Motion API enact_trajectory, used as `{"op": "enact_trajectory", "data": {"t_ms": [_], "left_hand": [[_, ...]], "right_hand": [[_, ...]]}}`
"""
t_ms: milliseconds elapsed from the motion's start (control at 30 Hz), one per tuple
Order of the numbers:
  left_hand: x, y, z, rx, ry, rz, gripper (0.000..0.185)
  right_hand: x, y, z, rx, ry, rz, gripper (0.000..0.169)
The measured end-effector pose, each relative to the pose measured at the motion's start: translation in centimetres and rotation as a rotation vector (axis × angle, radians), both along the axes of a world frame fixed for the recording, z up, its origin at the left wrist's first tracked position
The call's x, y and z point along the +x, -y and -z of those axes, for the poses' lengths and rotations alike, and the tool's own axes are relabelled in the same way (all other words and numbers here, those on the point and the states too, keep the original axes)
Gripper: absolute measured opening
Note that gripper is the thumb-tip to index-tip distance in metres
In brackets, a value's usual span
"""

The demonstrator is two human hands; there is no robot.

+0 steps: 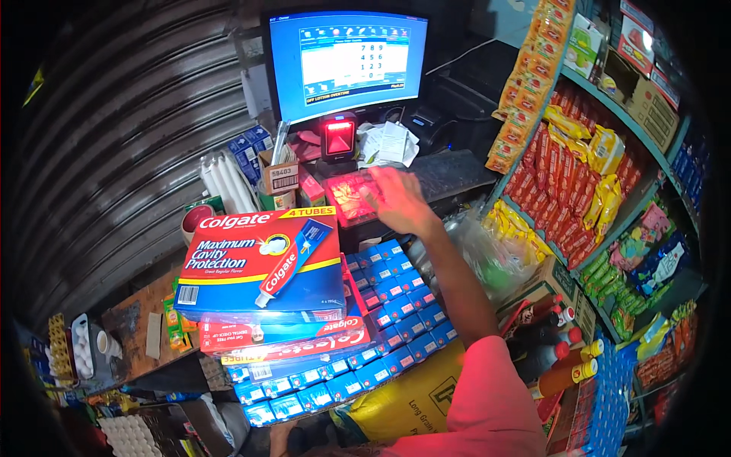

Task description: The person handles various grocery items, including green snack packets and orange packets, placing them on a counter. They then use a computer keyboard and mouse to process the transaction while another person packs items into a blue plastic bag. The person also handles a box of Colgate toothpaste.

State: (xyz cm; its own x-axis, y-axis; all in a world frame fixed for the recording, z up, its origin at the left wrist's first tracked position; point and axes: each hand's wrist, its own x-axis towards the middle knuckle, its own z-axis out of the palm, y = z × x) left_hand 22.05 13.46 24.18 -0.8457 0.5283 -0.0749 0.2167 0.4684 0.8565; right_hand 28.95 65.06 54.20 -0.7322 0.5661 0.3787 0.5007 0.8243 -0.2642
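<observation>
My right hand (397,200) reaches forward with its fingers over a red-lit, glossy flat thing (349,197) just below a barcode scanner (338,137); whether the fingers grip it cannot be told. Behind the scanner stands a monitor (348,63) showing a number pad. Nearer to me, stacked Colgate toothpaste multipacks (228,274) lie on rows of small blue boxes (394,308). At the bottom edge, part of an arm or hand (280,437) shows below the boxes; whose it is and its fingers cannot be made out.
At the right, shelves (617,125) hold red and yellow packets, with bottles (562,377) below. A plastic bag (485,251) lies beside my right forearm. White candles or sticks (227,183) stand left of the scanner. Eggs (84,348) and egg trays (131,437) are at the lower left.
</observation>
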Motion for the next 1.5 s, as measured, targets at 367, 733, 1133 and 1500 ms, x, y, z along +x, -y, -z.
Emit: {"op": "enact_trajectory", "data": {"t_ms": [367, 733, 1133, 1500], "left_hand": [[-2.3, -1.1, -1.1, 0.119, 0.011, 0.012, 0.028], [-13.3, -2.6, -6.8, 0.624, -0.187, -0.261, 0.017], [-30.4, -10.3, -12.2, 0.054, 0.180, -0.215, 0.065], [-32.3, -10.8, -10.2, 0.533, 0.124, -0.055, 0.038]], "right_hand": [[5.3, -7.5, -1.2, -0.045, -0.027, 0.559, 0.079], [7.1, 13.8, -8.5, -0.186, -0.422, -0.120, 0.047], [1.6, 44.3, -2.8, -0.316, -0.727, -0.485, 0.046], [-4.0, 48.5, 1.0, -0.558, -0.508, -0.259, 0.033]]}}
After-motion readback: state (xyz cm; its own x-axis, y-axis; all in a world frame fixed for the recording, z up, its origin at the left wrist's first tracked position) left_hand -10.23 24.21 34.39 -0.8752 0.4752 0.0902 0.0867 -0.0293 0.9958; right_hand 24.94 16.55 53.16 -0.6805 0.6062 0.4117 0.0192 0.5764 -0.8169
